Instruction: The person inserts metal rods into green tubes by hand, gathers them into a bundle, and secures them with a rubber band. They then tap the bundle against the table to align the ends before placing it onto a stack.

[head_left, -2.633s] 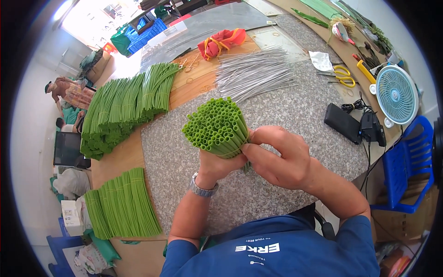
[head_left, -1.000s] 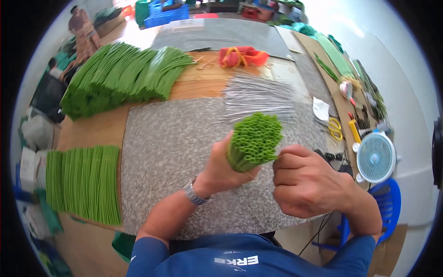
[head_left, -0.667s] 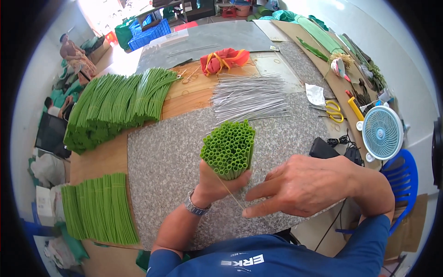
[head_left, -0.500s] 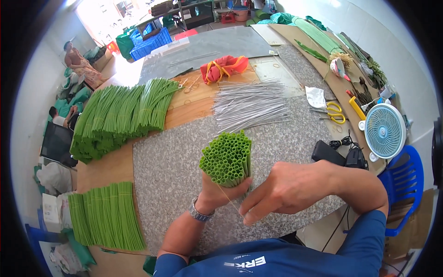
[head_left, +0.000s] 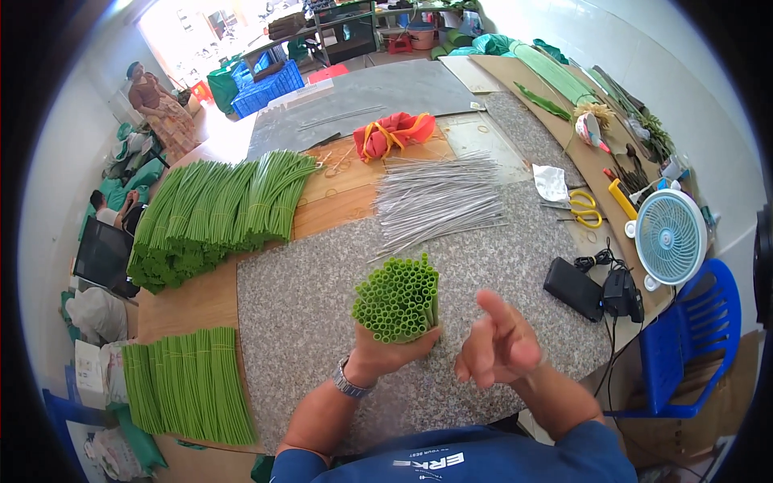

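Note:
My left hand (head_left: 388, 352), with a metal-band watch on its wrist, is wrapped around a thick bundle of green hollow tubes (head_left: 396, 298). The bundle's open round ends face up toward me, and its lower part is hidden behind the hand. To the right of it, apart from the bundle, my right hand (head_left: 501, 346) is raised over the speckled grey tabletop (head_left: 298, 322) with palm up and fingers spread. Nothing can be made out in those fingers, which are slightly blurred. Loose thin silver rods (head_left: 439, 197) lie beyond the bundle.
Green bundles lie in a large pile (head_left: 217, 213) and a smaller row (head_left: 183, 386) at left. A red cloth bag (head_left: 394, 135) sits at the back. Yellow-handled scissors (head_left: 584, 209), a black power bank (head_left: 573, 288) and a blue fan (head_left: 670, 235) stand at right. A person (head_left: 161, 109) stands far left.
My right hand has turned palm up, opened and moved right, away from the bundle. The thin band stretched from it to the tubes no longer shows. The person at far left now stands more upright.

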`<state>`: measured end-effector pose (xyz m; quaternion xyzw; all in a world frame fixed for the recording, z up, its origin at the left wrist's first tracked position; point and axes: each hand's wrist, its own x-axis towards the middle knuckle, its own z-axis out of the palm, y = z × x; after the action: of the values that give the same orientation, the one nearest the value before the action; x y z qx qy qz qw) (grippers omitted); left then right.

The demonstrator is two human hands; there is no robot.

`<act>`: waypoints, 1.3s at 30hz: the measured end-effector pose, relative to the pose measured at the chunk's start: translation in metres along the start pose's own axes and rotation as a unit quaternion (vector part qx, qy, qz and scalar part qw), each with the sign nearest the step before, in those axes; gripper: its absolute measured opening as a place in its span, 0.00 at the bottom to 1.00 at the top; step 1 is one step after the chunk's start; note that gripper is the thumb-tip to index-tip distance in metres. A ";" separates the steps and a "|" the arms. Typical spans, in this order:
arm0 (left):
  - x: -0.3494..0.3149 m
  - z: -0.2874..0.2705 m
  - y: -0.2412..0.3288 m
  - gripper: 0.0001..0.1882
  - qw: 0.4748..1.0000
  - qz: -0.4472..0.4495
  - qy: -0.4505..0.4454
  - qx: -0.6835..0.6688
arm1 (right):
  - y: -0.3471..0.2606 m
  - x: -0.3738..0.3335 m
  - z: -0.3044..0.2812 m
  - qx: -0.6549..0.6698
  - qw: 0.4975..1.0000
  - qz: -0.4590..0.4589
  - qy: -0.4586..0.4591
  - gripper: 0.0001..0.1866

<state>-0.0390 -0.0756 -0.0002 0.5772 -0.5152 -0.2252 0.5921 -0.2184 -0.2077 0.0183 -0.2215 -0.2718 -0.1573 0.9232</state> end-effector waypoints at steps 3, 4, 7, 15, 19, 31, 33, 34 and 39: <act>0.001 0.002 0.011 0.20 0.999 -0.028 0.016 -0.020 | 0.004 0.005 0.004 0.068 0.995 -0.037 0.066 0.53; 0.000 0.001 0.006 0.22 0.999 -0.045 0.011 -0.027 | 0.001 0.009 0.008 0.110 0.985 -0.022 0.130 0.53; 0.004 0.006 0.011 0.26 0.999 0.003 0.021 0.042 | -0.026 0.022 0.012 -0.039 0.982 0.063 0.174 0.50; 0.009 0.014 0.018 0.33 0.993 0.110 0.020 0.037 | -0.078 0.081 0.086 -0.398 0.839 0.313 0.197 0.59; 0.008 0.021 0.008 0.35 0.996 0.085 0.023 0.006 | -0.086 0.097 0.111 -0.535 0.740 0.377 0.152 0.59; 0.014 0.026 0.029 0.33 0.973 0.203 0.084 0.075 | -0.068 0.097 0.157 -0.726 0.558 0.375 0.147 0.58; 0.014 0.028 0.029 0.34 0.973 0.199 0.082 0.080 | -0.065 0.096 0.159 -0.759 0.519 0.367 0.143 0.60; 0.015 0.030 0.030 0.34 0.970 0.205 0.089 0.096 | -0.064 0.096 0.161 -0.759 0.516 0.370 0.145 0.60; 0.014 0.033 0.036 0.33 0.966 0.200 0.101 0.129 | -0.055 0.101 0.167 -0.804 0.455 0.347 0.161 0.59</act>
<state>-0.0745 -0.0944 0.0308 0.5534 -0.5827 0.0253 0.5946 -0.2325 -0.1894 0.2196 -0.9119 0.2287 -0.0051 0.3408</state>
